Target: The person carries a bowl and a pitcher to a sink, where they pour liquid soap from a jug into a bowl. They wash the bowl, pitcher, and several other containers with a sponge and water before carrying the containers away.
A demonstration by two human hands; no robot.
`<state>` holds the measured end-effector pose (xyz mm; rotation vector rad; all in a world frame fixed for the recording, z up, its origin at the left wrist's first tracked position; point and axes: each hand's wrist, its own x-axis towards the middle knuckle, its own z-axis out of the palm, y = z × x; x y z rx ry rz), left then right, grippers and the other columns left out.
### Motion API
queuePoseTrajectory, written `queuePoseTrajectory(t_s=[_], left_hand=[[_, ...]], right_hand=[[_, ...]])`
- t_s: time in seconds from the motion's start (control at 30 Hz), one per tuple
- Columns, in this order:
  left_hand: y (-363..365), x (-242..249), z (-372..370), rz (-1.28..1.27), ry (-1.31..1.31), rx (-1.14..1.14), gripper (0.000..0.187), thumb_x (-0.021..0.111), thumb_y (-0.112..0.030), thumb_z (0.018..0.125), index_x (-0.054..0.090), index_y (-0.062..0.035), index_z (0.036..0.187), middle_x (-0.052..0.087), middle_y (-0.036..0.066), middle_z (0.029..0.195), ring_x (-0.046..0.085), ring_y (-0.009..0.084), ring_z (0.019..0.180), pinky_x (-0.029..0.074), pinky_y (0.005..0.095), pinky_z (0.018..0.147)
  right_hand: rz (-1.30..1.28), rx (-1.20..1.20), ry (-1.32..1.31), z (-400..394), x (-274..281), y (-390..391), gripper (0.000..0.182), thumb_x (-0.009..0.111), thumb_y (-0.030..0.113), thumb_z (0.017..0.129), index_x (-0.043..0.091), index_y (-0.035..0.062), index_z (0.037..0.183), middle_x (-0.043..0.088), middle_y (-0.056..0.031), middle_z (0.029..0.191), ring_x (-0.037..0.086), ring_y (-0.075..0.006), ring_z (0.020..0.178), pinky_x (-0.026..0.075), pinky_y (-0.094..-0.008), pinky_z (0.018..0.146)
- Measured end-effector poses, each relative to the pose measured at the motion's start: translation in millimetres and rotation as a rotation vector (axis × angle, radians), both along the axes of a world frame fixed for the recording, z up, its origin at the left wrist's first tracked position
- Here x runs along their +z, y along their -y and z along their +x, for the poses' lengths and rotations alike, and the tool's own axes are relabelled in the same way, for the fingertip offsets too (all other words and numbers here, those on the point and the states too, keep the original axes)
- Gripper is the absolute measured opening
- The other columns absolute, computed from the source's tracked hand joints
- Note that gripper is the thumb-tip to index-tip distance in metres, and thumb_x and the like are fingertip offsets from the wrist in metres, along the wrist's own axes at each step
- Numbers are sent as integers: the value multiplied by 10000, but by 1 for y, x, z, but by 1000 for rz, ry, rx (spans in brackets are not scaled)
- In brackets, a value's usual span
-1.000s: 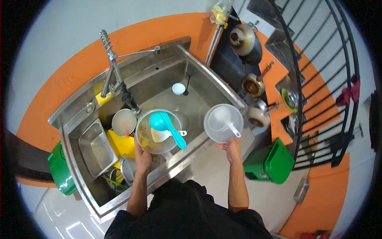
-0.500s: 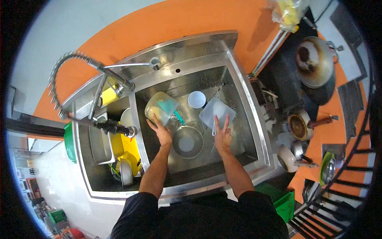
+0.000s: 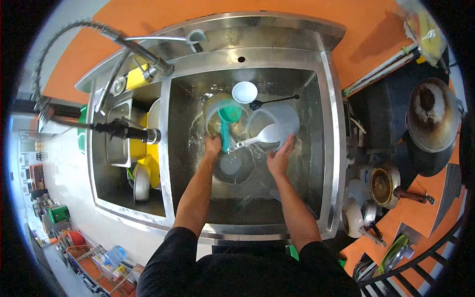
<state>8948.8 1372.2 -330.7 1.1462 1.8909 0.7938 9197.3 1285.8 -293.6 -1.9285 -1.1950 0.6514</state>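
Note:
In the sink basin (image 3: 297, 198), my left hand (image 3: 213, 146) is closed on the near rim of a yellowish clear plastic container (image 3: 212, 111). A green scoop (image 3: 230, 115) lies in that container, its handle toward me. My right hand (image 3: 280, 157) grips the near right side of a frosted plastic container (image 3: 289, 119), with the fingers partly hidden by it. A white ladle (image 3: 267, 134) rests in its mouth. Just behind them are a white bowl (image 3: 244, 92) and a black long-handled utensil (image 3: 272, 102). A round metal strainer or bowl (image 3: 242, 173) sits in the water between my wrists.
A spring-hose faucet (image 3: 133, 131) hangs over the left basin, which holds a steel pan (image 3: 119, 153), yellow items and a metal pot (image 3: 142, 182). At right stand a wok (image 3: 429, 111) and several pots (image 3: 385, 185). The sink's front edge (image 3: 242, 230) runs before me.
Both containers have turned so their mouths face up, showing the green scoop and white ladle inside. My spread fingers have closed on the containers. The camera view has shifted.

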Motion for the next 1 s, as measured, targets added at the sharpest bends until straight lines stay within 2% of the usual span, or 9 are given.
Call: queuePoseTrajectory(t_s=[0.03, 0.1, 0.13, 0.2, 0.3, 0.43, 0.63, 0.7, 1.0], left_hand=[[-3, 11, -3, -293, 44, -27, 515, 482, -116, 959, 352, -26, 1449, 649, 203, 1167, 664, 319, 993, 504, 362, 874], [9, 18, 5, -502, 1370, 45, 469, 410, -316, 1023, 441, 9, 1359, 637, 159, 1200, 641, 290, 1057, 508, 384, 890], [16, 38, 14, -485, 1380, 25, 469, 410, -316, 1023, 441, 9, 1359, 637, 159, 1200, 641, 290, 1057, 508, 384, 890], [42, 85, 27, -474, 1373, 61, 552, 318, -447, 1042, 464, 0, 1332, 611, 120, 1252, 594, 268, 1131, 504, 410, 900], [77, 44, -2, -412, 1051, 49, 589, 296, -492, 1041, 467, -5, 1323, 571, 93, 1315, 543, 252, 1186, 493, 407, 888], [149, 73, -59, -267, 666, -75, 451, 380, -377, 1056, 600, -7, 1188, 676, 82, 1132, 641, 171, 943, 496, 292, 802], [271, 214, -176, 218, 710, -55, 426, 436, -370, 1045, 637, 4, 1085, 691, 104, 1051, 644, 163, 917, 494, 293, 782], [296, 195, -244, 311, 391, -101, 409, 422, -355, 1051, 638, -8, 1057, 691, 102, 1047, 641, 167, 929, 494, 298, 805], [364, 211, -375, 318, 109, 483, 414, 416, -315, 1057, 629, -14, 868, 688, 94, 927, 643, 181, 879, 510, 324, 810]], right_hand=[[13, 10, 4, 1, -12, 3, 786, 673, 59, 820, 273, 28, 1496, 133, -299, 1558, 461, -479, 1272, 484, -453, 973], [-431, 216, -153, 4, -28, 7, 780, 695, 167, 841, 285, 32, 1491, 359, -303, 1465, 506, -436, 1250, 453, -462, 1000], [-409, 213, -139, 1, -18, 12, 780, 695, 167, 841, 285, 32, 1491, 359, -303, 1465, 506, -436, 1250, 453, -462, 1000], [-324, 126, -66, -10, 1, 34, 681, 712, 248, 836, 424, 15, 1407, 565, -258, 1288, 554, -391, 1208, 432, -461, 1008], [-268, 164, -29, -15, 19, 61, 485, 702, 221, 845, 567, 8, 1259, 626, -209, 1202, 607, -350, 1131, 463, -432, 963], [-180, 128, -59, -46, 101, 102, 354, 691, 206, 855, 632, 15, 1146, 675, -166, 1108, 653, -311, 1024, 494, -403, 899], [-72, 285, -66, -116, 104, 144, 361, 690, 226, 860, 636, 27, 1156, 699, -150, 1034, 678, -299, 946, 515, -390, 846], [-208, 401, -47, -139, 103, 151, 385, 698, 233, 852, 631, 32, 1174, 678, -163, 1101, 661, -307, 1001, 506, -400, 878], [-691, 613, 528, -140, 90, 127, 708, 800, 383, 748, 561, 59, 1330, 463, -175, 1450, 445, -353, 1336, 408, -442, 1073]])
